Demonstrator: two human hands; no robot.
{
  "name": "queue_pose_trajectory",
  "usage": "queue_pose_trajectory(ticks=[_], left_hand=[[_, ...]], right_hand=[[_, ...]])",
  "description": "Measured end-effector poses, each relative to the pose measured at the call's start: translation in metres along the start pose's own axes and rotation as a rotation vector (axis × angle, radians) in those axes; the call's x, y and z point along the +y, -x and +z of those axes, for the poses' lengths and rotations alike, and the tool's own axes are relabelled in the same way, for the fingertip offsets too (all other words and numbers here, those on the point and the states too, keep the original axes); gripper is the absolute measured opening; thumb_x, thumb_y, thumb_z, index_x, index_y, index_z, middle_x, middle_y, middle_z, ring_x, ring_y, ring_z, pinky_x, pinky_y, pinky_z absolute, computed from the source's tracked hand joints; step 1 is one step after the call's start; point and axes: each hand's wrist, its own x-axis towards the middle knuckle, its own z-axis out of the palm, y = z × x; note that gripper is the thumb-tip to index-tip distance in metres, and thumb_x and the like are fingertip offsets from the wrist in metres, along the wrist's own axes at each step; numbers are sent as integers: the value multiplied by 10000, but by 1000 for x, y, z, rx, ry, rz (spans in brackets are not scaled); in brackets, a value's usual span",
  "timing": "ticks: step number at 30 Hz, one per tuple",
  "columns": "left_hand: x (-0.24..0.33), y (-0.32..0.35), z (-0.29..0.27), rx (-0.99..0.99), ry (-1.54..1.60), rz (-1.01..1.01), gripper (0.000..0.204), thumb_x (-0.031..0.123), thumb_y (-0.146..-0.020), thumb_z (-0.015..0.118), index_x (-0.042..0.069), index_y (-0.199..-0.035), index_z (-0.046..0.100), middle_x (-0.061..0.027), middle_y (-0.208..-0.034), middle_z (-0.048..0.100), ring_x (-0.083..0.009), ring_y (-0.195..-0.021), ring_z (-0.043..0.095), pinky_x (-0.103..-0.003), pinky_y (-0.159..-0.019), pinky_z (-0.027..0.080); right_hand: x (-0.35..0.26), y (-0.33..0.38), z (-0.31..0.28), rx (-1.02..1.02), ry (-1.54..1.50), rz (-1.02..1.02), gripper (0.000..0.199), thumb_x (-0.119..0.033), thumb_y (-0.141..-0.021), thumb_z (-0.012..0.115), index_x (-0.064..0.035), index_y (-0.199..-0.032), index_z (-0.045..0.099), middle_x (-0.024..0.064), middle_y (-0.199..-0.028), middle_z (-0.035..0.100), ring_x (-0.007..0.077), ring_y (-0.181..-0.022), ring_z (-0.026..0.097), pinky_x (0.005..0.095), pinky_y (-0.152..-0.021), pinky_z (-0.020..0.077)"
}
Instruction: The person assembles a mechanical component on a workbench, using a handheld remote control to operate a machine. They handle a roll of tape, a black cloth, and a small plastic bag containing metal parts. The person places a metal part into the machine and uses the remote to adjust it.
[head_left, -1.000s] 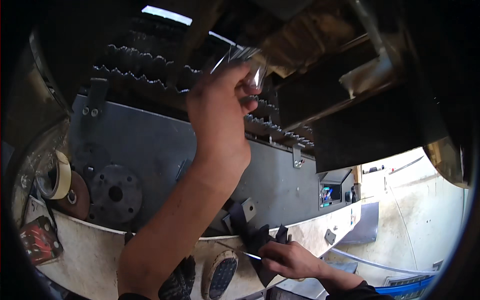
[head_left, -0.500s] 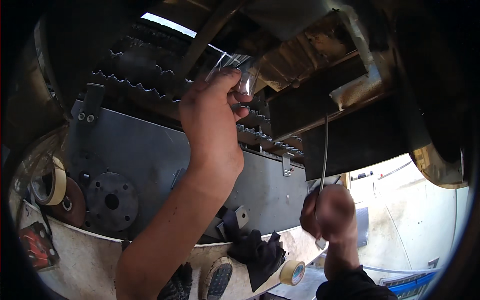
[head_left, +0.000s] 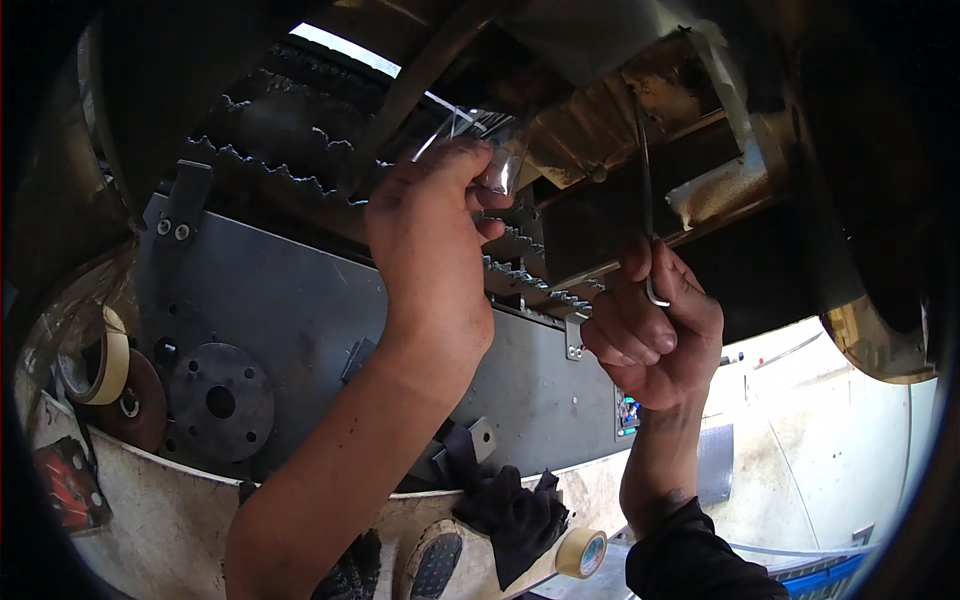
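Observation:
My left hand (head_left: 430, 225) is raised under the dark metal frame. Its thumb and fingers close on a clear plastic piece (head_left: 513, 160), thin and shiny, possibly a small bag or sheet. My right hand (head_left: 660, 340), to the right and somewhat lower, grips a thin metal rod (head_left: 645, 175) between thumb and fingers. The rod stands nearly upright, its short bent end curling out by the fingers and its upper part reaching up in front of the rusty bracket (head_left: 715, 190). Whether its tip touches anything is too dark to tell.
Rows of jagged metal slats (head_left: 265, 170) hang above a grey panel (head_left: 300, 290). A round flange plate (head_left: 221, 402), a tape roll (head_left: 108, 358) and a brown disc (head_left: 140, 410) lean at left. Below are a black cloth (head_left: 515, 515) and another tape roll (head_left: 581, 553).
My right hand has risen with the rod, its upper end going higher up into the frame. The left hand with the clear plastic piece has barely shifted.

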Motion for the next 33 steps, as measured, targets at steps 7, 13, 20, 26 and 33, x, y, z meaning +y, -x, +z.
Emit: queue_pose_trajectory(ticks=[7,13,20,26,33], left_hand=[[0,1,0,5,-9,-6,110,236,-888,614,132,-921,627,27,-842,627,-105,-827,573,-306,-787,400],[-1,0,-1,7,-20,-14,109,236,-894,600,134,-924,627,34,-837,623,-105,-817,571,-313,-792,394],[-5,3,2,22,-35,-25,99,233,-902,587,152,-937,630,37,-840,624,-101,-812,570,-327,-794,375],[-6,1,1,14,-16,-20,107,237,-902,590,156,-959,631,43,-835,622,-99,-802,568,-327,-783,374],[-4,2,0,-2,-27,-25,114,239,-900,589,152,-966,623,50,-830,607,-92,-795,562,-310,-774,373]], right_hand=[[0,-2,1,-19,-249,86,276,-254,-1061,376,-18,-1122,506,-21,-567,410,74,-474,344,251,-508,298],[2,-6,31,-109,-623,-21,386,-201,-1052,404,-38,-1402,391,30,-705,483,96,-562,425,249,-515,379],[11,-2,48,-46,-890,-214,455,-153,-1007,511,19,-1406,376,53,-779,575,110,-593,536,231,-513,469],[25,-5,40,-130,-1018,-120,359,-163,-968,599,13,-1266,503,60,-853,685,137,-730,690,257,-636,596],[37,-15,38,-236,-1077,-145,357,-247,-966,614,-9,-1218,528,38,-831,688,109,-711,683,240,-596,557]])
